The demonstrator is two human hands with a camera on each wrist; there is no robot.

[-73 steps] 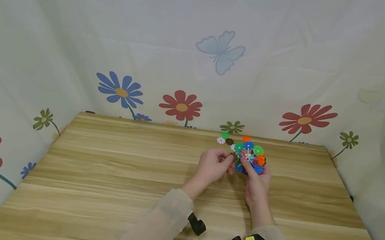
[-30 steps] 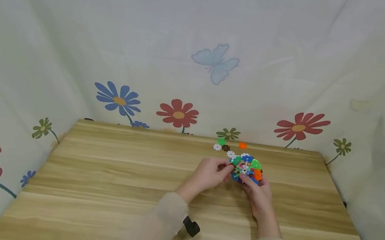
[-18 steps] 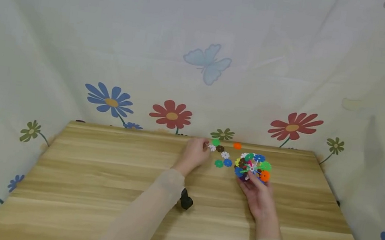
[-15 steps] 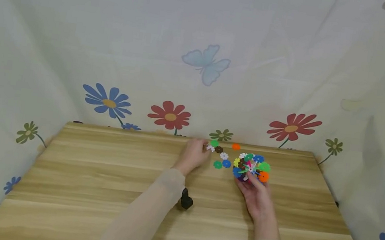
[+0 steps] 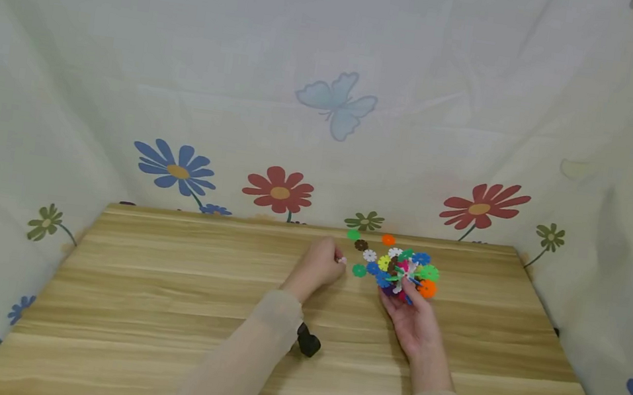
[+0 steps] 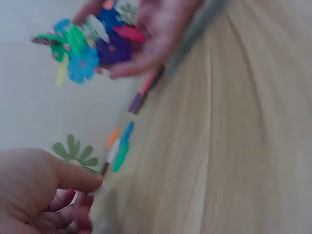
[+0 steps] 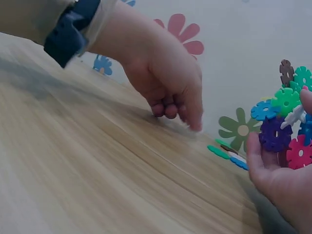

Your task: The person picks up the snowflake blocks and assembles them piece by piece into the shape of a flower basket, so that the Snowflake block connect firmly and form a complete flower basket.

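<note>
My left hand (image 5: 316,265) pinches a small white snowflake disc (image 5: 342,260) between thumb and fingertips, just left of the loose discs. In the left wrist view the curled fingers (image 6: 83,178) largely cover that disc. My right hand (image 5: 420,324) holds a rounded cluster of interlocked snowflake discs (image 5: 406,273), its thumb on the near side and fingers underneath. Purple (image 7: 275,134), pink (image 7: 298,152), green and blue discs show on the cluster in the right wrist view. A gap separates the two hands.
Between the hands, loose discs lie on the wooden table (image 5: 189,301): green (image 5: 359,270), blue (image 5: 373,268), white (image 5: 369,256), brown (image 5: 361,245). An orange disc (image 5: 388,240) lies near the back edge. Purple and pink discs (image 6: 134,102) lie beyond, under the cluster. A flowered curtain (image 5: 218,78) stands behind.
My left hand left the cluster, reached to the back left for a white disc beside the brown one, and now draws it nearer. My right hand keeps the cluster, shifted slightly left and turned.
</note>
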